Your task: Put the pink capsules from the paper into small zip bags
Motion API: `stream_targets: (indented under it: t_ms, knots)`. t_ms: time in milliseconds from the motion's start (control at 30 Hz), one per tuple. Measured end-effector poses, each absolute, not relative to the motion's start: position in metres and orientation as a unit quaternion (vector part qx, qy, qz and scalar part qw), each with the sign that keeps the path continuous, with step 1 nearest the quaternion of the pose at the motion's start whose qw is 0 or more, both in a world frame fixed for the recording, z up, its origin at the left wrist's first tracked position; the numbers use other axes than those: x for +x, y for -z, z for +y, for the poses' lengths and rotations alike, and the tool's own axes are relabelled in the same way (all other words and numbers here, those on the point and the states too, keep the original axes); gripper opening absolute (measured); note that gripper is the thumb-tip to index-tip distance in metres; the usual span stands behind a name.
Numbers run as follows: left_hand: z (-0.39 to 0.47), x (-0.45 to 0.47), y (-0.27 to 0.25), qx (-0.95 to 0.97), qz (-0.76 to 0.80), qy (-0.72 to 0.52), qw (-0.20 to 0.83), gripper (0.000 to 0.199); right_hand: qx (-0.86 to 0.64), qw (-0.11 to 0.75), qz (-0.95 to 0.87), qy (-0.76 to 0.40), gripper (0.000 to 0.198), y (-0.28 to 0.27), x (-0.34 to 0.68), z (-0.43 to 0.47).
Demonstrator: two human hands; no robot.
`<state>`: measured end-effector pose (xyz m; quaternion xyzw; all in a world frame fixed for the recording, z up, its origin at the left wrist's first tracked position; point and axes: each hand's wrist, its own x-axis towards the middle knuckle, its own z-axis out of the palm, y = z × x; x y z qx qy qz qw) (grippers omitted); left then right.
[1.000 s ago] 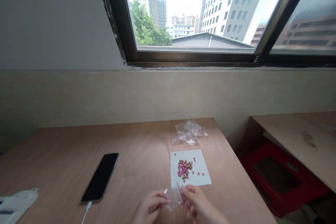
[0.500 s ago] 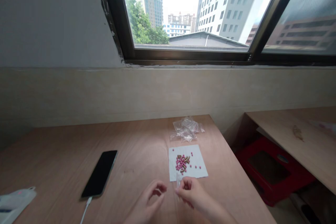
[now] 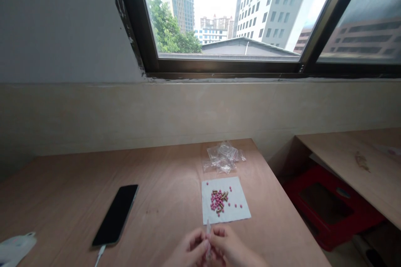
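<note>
Moved since the earlier frame: your left hand (image 3: 191, 249), then apart with curled fingers, now meets your right hand (image 3: 232, 245) at a small clear bag (image 3: 208, 227).

Left to right on your worktop (image 3: 163, 179):
- White item (image 3: 17, 248), cut by the frame edge; kind not certain.
- Phone (image 3: 115, 216), dark screen, white cable (image 3: 99, 256) at its near end.
- Your left hand: fingers closed in a pinch on the bag.
- Clear bag: upright between your hands, just before the near edge of the white sheet (image 3: 239, 212).
- On the sheet: pink pills (image 3: 216, 200), mostly heaped, a few strays; gold-brown capsules (image 3: 218, 211) among them.
- Beyond it: pile of clear bags (image 3: 224, 156).
- Your right hand: fingers pinched on the same bag.

Off the worktop, right: red stool (image 3: 365, 215).

Progress, as judged: partway. One bag is in hand, contents and closure too small to tell; pills and capsules remain loose; your hands are clear of the pile, whose contents are uncertain.

Writing: none legible; the stool's oval label (image 3: 343, 192) is blurred.
</note>
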<state>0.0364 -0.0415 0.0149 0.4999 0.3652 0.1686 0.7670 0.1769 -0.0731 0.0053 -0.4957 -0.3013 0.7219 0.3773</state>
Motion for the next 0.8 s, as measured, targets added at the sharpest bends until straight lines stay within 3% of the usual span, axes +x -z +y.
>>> stream_targets:
  t_ms: [267,533,667,800]
  knots:
    - [-0.035,0.033,-0.001,0.53,0.493,-0.184,0.665,0.042,-0.565,0.394,-0.371,-0.622,0.028,0.002,0.177,-0.067]
    - [-0.034,0.032,-0.024,0.59,0.489,-0.102,0.634,0.021,-0.604,0.33,-0.438,-0.579,0.009,-0.005,0.164,-0.07]
    - [-0.031,0.034,-0.02,0.584,0.51,-0.123,0.62,0.034,-0.605,0.292,-0.476,-0.568,0.016,-0.009,0.165,-0.069]
    - [-0.027,0.028,-0.013,0.577,0.521,-0.167,0.606,0.044,-0.653,0.284,-0.461,-0.529,0.008,-0.004,0.173,-0.069]
